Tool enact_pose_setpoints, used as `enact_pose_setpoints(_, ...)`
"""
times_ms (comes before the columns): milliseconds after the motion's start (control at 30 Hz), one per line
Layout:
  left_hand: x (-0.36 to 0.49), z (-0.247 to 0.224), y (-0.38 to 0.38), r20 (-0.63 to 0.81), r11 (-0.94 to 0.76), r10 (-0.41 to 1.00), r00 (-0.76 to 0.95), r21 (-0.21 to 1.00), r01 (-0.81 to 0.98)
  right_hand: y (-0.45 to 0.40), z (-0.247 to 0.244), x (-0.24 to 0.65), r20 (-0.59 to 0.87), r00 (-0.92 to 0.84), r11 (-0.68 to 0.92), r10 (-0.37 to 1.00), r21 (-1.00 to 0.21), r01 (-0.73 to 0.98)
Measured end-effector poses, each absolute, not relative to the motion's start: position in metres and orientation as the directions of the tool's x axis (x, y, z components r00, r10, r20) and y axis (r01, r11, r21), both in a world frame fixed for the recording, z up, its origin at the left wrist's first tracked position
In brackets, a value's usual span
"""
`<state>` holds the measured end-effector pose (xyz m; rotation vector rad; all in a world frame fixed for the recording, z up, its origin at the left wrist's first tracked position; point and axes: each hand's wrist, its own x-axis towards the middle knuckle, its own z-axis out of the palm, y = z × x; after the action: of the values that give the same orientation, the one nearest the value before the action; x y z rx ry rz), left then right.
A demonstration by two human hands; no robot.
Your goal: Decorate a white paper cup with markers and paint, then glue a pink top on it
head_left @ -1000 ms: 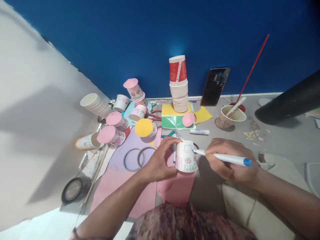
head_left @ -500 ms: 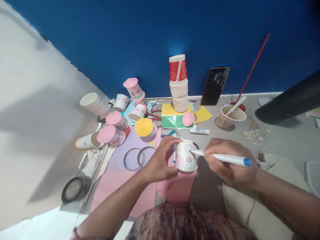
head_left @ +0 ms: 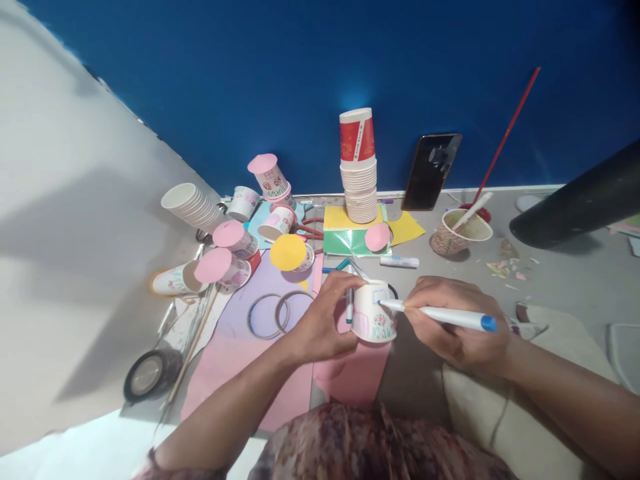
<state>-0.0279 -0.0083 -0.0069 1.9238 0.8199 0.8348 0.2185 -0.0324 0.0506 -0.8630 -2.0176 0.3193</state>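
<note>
My left hand (head_left: 327,313) grips a white paper cup (head_left: 369,327) at its left side, thumb low and fingers near the top. The cup is upside down and bears a blue rectangle outline, a pink patch, red flowers and green grass-like strokes. In my right hand (head_left: 455,323) is a white felt-tip pen (head_left: 453,315) with a blue end, its tip touching the cup at the rectangle. Several decorated cups stand or lie to the left, some topped with a pink paper circle (head_left: 213,265) and one with a yellow paper circle (head_left: 288,252).
A tall stack of cups (head_left: 360,180) stands against the blue wall, beside a leaning phone (head_left: 431,172). Right of it are a cup with a brush (head_left: 453,240) and paper scraps. Two bangles (head_left: 265,317), black tape (head_left: 145,377) and pink paper (head_left: 245,380) lie left.
The pen tip has moved slightly left and along the lower edge of the blue rectangle. My right hand shifted a little left with it; the cup has turned slightly in my left hand.
</note>
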Motion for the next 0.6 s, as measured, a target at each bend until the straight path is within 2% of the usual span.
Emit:
enact_pose_setpoints(167,-0.028,-0.008,-0.009,0.24,-0.409,0.801,0.549,0.889,0.207,-0.032,0.05,0.218,0.634,-0.42,0.754,0.649,-0.466,0.463)
enact_pose_setpoints(267,-0.03,-0.006,-0.009,0.207,-0.369,0.81,0.549,0.907,0.204,-0.032,0.051,0.223,0.614,-0.356,0.694,0.705,-0.493,0.524)
enact_pose_setpoints(400,-0.031,-0.005,-0.009,0.187,-0.343,0.816,0.547,0.918,0.199,-0.032,0.052,0.227,0.634,-0.253,0.657,0.731,-0.552,0.514)
enact_pose_setpoints(600,-0.028,-0.007,-0.009,0.226,-0.392,0.798,0.559,0.899,0.195,-0.031,0.055,0.223,0.637,-0.321,0.701,0.701,-0.532,0.475)
